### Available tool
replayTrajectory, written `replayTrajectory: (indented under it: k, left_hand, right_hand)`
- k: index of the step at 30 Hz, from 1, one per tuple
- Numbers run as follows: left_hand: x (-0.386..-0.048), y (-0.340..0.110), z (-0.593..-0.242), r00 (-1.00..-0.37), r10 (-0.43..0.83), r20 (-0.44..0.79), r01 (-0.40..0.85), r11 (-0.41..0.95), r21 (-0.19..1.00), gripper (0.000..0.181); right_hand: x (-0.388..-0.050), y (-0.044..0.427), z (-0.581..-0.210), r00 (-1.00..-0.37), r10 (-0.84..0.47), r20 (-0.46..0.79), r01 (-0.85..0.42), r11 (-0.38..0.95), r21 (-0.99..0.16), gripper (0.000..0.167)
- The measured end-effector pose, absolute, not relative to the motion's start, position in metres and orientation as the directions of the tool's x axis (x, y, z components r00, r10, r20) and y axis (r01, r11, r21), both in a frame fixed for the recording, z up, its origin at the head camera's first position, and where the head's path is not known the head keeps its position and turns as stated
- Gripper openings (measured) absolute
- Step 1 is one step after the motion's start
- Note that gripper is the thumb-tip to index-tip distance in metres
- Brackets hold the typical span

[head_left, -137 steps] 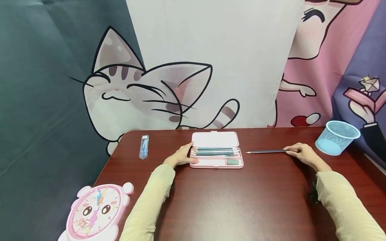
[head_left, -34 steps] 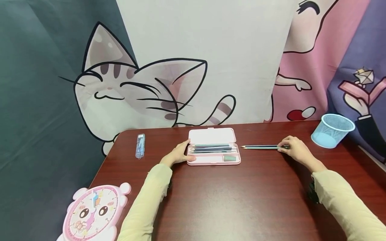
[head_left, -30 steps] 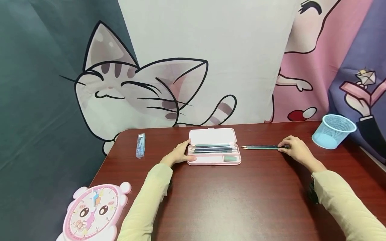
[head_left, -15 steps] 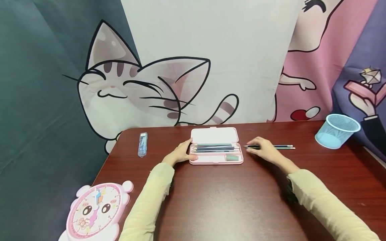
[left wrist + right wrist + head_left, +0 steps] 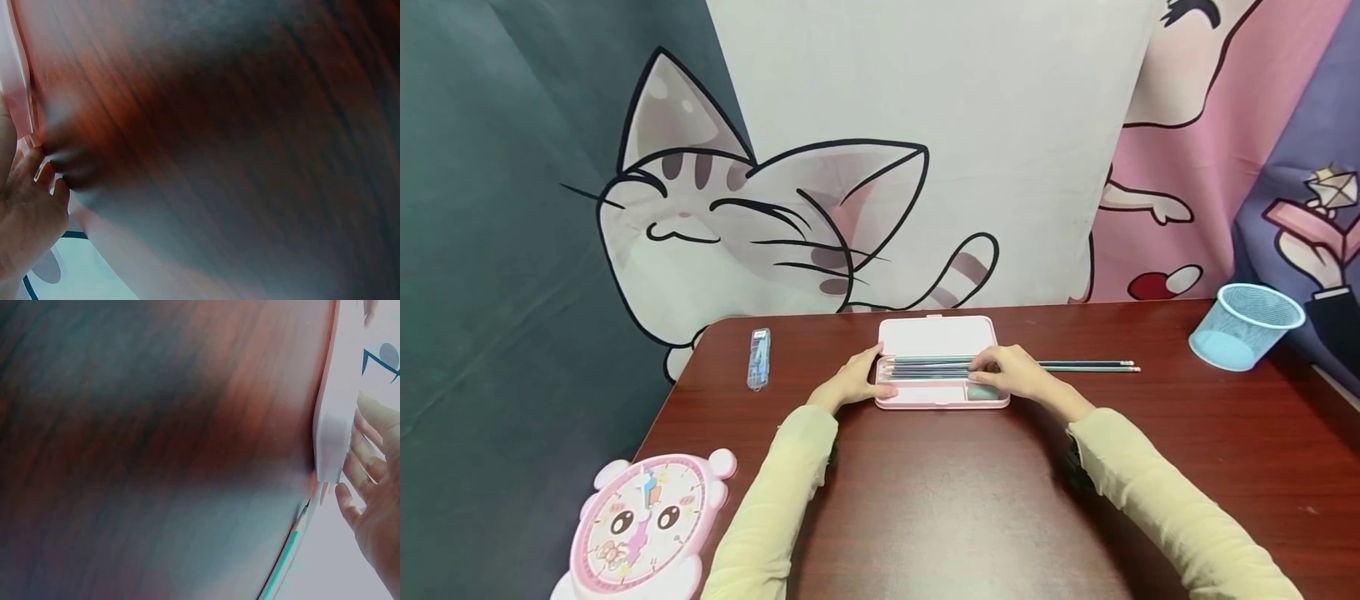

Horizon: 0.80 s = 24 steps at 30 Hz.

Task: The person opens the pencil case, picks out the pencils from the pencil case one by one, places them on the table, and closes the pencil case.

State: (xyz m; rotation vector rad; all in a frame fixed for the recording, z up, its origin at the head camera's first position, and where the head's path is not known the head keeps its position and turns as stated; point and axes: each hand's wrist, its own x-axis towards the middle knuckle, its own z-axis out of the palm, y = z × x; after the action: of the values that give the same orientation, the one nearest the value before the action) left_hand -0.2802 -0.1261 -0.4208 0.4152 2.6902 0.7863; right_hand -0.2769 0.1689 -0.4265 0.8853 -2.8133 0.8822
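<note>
Under the right hand (image 5: pixel 1017 372), a pink pencil case (image 5: pixel 928 394) with its lid laid back

The right hand has just moved left, from the two loose pencils (image 5: pixel 1090 366) to the case's right end. Its fingers curl down over the row of stored pencils (image 5: pixel 925 367); whether they pinch one cannot be made out. The loose pair, one dark and one green, now lies just right of that hand on the table (image 5: pixel 955 492), apparently let go, so the work seems to be back among the row. At the case's other end, the left hand (image 5: pixel 850 382) still grips, thumb in front and fingers behind.

Around both hands spreads reddish-brown wood with a soft glare. Left of the left hand lies a slim blue box (image 5: pixel 759 358); nearer the body sits a pink clock (image 5: pixel 643 525). Well right of the right hand stands a blue mesh basket (image 5: pixel 1251 337). Beyond the hands hangs a cat-printed cloth (image 5: pixel 1037 167).
</note>
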Motion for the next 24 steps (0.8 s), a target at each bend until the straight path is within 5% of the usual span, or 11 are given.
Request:
replayTrajectory:
  k: [12, 24]
  left_hand:
    - [-0.282, -0.123, -0.422, -0.908, 0.357, -0.219, 0.188, 0.814, 0.549, 0.092]
    - [-0.281, -0.126, -0.42, -0.91, 0.356, -0.214, 0.19, 0.815, 0.548, 0.091]
  right_hand:
    - [-0.272, 0.182, -0.418, -0.858, -0.458, 0.233, -0.506, 0.669, -0.545, 0.009]
    - [-0.26, 0.252, -0.414, -0.903, -0.3, 0.309, -0.429, 0.689, -0.584, 0.01]
